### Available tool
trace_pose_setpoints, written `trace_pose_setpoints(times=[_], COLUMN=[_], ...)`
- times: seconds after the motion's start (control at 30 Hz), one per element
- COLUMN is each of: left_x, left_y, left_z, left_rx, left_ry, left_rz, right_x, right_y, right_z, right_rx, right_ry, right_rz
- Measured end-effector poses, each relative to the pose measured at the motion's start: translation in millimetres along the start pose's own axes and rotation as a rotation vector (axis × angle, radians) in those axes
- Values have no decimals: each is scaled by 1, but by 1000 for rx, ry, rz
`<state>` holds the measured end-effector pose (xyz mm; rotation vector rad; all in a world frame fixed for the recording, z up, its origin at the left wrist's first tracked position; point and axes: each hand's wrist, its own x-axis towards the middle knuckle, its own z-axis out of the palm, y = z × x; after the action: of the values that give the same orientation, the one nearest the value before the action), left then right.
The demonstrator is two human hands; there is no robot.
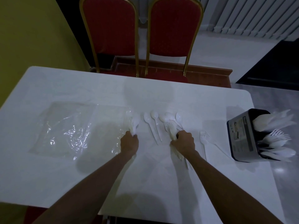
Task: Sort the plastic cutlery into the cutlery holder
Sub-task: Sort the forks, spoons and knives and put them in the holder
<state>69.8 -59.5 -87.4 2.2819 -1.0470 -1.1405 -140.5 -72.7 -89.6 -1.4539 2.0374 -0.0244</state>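
Observation:
White plastic cutlery lies on a white table (202, 102). My left hand (129, 143) grips a bunch of white cutlery (135, 124) that sticks out past its fingers. My right hand (184, 141) grips a bundle of forks (170, 129); their handles trail back under my wrist. Two loose spoons (152, 122) lie between my hands, and several more spoons (171, 118) lie just beyond my right hand. Two forks (204, 138) lie to its right. The dark cutlery holder (241, 135) stands at the right, tilted in view, filled with knives, forks and spoons.
A crumpled clear plastic bag (69, 128) lies on the table's left half. Two red chairs with gold frames (142, 29) stand behind the far edge. The holder rests on a grey surface (275, 175) beside the table's right edge.

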Motion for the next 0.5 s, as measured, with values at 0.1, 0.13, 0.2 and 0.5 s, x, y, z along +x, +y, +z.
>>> trace_pose_setpoints(times=[0.1,0.13,0.2,0.5], left_x=[-4,-6,-7,-14], left_y=[0,0,-1,1], left_z=[-2,-3,-5,-6], left_rx=[-113,-144,-206,-311], left_ry=[-109,-118,-123,-326], left_rz=[44,63,54,-35], right_x=[1,1,-1,-4], right_y=[-2,-3,-5,-3], right_z=[2,2,2,-12], right_rx=[29,37,45,157], right_ry=[-16,-23,-30,-61], right_rz=[6,6,-1,0])
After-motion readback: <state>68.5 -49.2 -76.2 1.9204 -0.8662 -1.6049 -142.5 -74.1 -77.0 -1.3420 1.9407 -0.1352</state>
